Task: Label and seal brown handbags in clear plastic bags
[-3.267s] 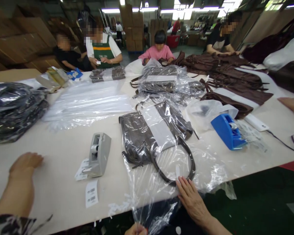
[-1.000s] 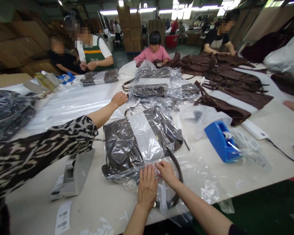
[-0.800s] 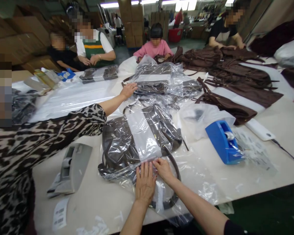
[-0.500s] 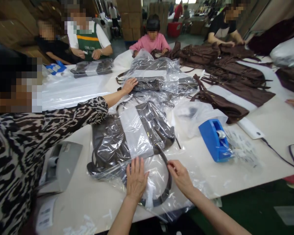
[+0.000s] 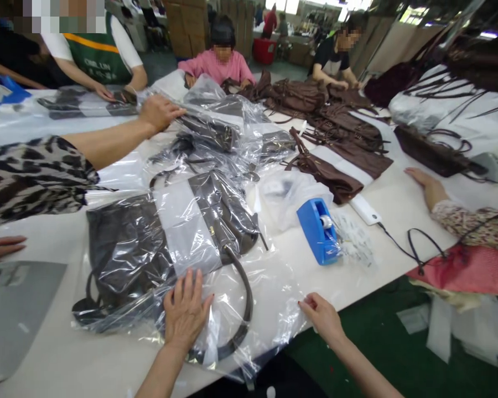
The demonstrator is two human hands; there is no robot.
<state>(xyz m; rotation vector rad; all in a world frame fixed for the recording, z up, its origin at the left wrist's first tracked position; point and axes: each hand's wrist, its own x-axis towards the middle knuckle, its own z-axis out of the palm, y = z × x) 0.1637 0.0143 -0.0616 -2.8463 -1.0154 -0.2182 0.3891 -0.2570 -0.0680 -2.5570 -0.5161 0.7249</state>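
Observation:
A dark brown handbag [image 5: 126,237] lies on its side inside a clear plastic bag [image 5: 269,282], with a white paper band [image 5: 186,224] across its middle. Its curved handle [image 5: 249,293] reaches toward me under the film. My left hand [image 5: 185,312] rests flat on the plastic over the handbag's near edge, fingers spread. At the right edge of the clear film, my right hand [image 5: 323,318] is closed in a pinch on the plastic, its palm turned partly away.
A blue tape dispenser [image 5: 319,232] stands right of the handbag, beside a white power bank-like block [image 5: 365,210] with a cable. Brown handbags [image 5: 336,155] pile up behind. A co-worker's arm [image 5: 120,135] reaches in from the left; another person's hand [image 5: 427,185] lies at right.
My right hand has left the handle and moved right to the plastic's edge. My left hand stays on the film. The view has swung right, and the co-worker's left-side arm has lifted.

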